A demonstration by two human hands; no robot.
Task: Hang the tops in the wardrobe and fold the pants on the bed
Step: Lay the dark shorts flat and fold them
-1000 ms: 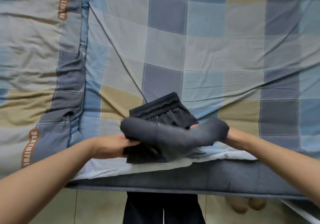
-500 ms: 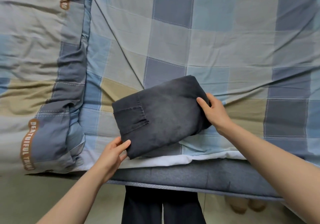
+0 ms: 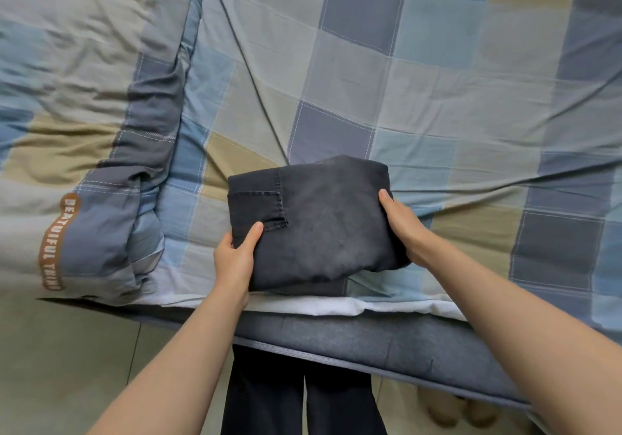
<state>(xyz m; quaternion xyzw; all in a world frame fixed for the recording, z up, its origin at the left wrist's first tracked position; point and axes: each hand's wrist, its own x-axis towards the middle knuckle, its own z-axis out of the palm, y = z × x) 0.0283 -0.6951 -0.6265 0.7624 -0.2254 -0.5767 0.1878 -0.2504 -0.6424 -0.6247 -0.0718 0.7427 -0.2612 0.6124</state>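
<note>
folded dark pants (image 3: 316, 222) are gripped at both ends, thumbs on top, by the left hand (image 3: 235, 259) and right hand (image 3: 400, 229), near the bed (image 3: 471, 97) edge, probably so the bundle is kept from unfolding.

Folded pants (image 3: 319, 222) on the bed (image 3: 437, 81) near its near edge, left hand (image 3: 235, 256) at their near-left corner, right hand (image 3: 402, 225) at their right side. Quilt (image 3: 77, 97) lies left of the pants.

One folded pair of pants (image 3: 319, 222), two hands, one quilt (image 3: 84, 104), one bed (image 3: 437, 81).
</note>
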